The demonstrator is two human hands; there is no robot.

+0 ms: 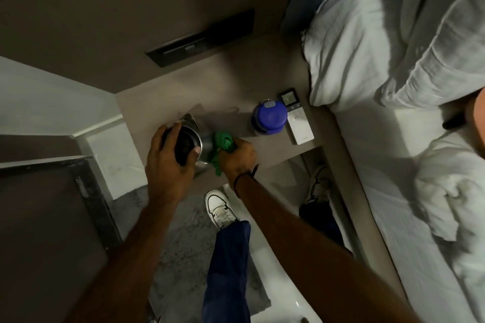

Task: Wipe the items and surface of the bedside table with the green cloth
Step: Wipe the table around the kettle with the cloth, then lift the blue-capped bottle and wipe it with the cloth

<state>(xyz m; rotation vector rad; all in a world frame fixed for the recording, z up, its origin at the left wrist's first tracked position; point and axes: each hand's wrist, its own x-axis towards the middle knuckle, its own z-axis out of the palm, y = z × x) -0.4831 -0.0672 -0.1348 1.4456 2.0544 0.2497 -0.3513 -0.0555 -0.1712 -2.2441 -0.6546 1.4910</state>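
Note:
A steel kettle with a black lid [193,139] stands at the near left of the grey-brown bedside table [236,86]. My left hand [168,162] grips its top from above. My right hand [236,157] holds the bunched green cloth [223,144] pressed against the kettle's right side. A blue-lidded bottle [269,118] stands toward the right of the table, with a white remote [298,123] lying beside it near the right edge.
A bed with white sheets and a pillow [367,47] runs along the table's right. A dark panel [202,39] is set in the wall behind. Below, my legs and a white shoe [220,208] stand on the floor; a white ledge [52,99] lies left.

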